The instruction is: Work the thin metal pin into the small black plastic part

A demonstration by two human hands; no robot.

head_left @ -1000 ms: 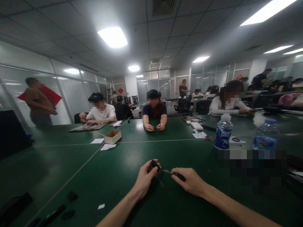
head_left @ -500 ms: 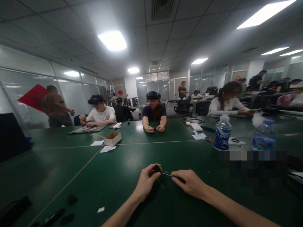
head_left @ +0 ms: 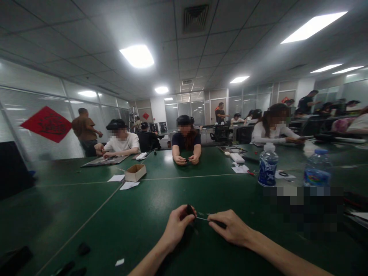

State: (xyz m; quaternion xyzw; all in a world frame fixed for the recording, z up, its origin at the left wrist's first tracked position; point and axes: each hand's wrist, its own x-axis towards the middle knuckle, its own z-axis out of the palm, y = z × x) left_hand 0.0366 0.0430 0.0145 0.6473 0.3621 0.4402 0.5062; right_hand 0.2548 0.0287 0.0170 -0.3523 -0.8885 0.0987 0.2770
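My left hand (head_left: 176, 229) rests on the green table (head_left: 129, 218) with its fingers pinched around a small black part (head_left: 189, 210). My right hand (head_left: 231, 228) is closed on the dark handle of a thin tool (head_left: 220, 224). The tool's slim metal shaft (head_left: 202, 219) reaches left to the black part. Both hands sit close together near the table's front edge, with the forearms coming in from the bottom.
Two water bottles (head_left: 267, 165) (head_left: 315, 170) stand at the right. A small cardboard box (head_left: 135, 172) and paper slips lie mid-table. Small black pieces (head_left: 84, 249) lie at the lower left. Several people sit across the table; one person (head_left: 85, 131) walks at the left.
My hands have dropped lower in the picture as the head tilted up, their grip unchanged. The standing person at the left has walked rightward past the red wall sign.
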